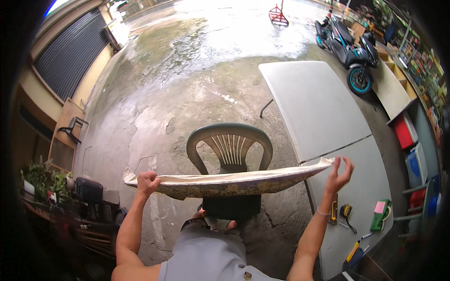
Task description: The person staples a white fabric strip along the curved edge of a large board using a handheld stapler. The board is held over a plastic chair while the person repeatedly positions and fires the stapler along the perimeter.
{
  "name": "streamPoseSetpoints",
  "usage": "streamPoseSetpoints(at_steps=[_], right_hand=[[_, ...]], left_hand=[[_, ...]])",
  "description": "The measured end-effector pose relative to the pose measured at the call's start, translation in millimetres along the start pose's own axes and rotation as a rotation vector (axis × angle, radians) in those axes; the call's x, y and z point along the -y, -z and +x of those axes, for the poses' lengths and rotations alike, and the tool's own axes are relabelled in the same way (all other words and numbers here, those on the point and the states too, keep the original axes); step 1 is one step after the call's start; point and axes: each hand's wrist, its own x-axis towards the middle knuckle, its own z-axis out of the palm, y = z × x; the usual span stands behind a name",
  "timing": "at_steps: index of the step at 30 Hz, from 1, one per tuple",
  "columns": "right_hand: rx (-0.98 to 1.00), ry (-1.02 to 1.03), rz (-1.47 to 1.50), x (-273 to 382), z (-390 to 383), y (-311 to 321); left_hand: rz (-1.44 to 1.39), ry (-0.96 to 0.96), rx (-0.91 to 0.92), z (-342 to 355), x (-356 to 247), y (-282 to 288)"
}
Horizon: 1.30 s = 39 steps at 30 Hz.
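Note:
A wide piece of cloth (225, 185), cream along its upper edge and mottled yellow, brown and purple on its hanging face, stretches between my two hands in front of my body. My left hand (148, 182) is closed in a fist around it near the left end, and a loose cream corner sticks out past the fist. At the right end, my right hand (339, 175) pinches the corner at its fingertips, with the other fingers curled apart from it. Just beyond the cloth is a dark green plastic armchair (229, 145); the cloth hides part of its seat.
On my right stands a grey folding table (318, 112), with a tape measure (346, 211), a green tool with a pink pad (380, 210) and a yellow cutter (352, 253). A scooter (349, 42) is parked beyond. Potted plants (44, 182) sit at the left.

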Motion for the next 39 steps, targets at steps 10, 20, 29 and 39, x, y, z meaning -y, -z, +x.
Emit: streamPoseSetpoints(at_steps=[10,20,29,39], right_hand=[[1.691,0.428,-0.320,146.7,-46.8,-280.8],[1.652,0.406,-0.355,181.4,-125.1,-327.2],[1.552,0.633,-0.280,291.4,-221.8,-380.9],[1.533,0.913,0.895,490.4,-237.3,-277.0]], left_hand=[[0.040,0.060,-0.158,-66.0,-28.4,1.4],[0.077,0.135,-0.175,-141.7,-50.9,17.9],[0.055,0.337,-0.308,-187.3,-42.3,33.2],[0.061,0.447,-0.226,-168.6,-21.8,34.8]])
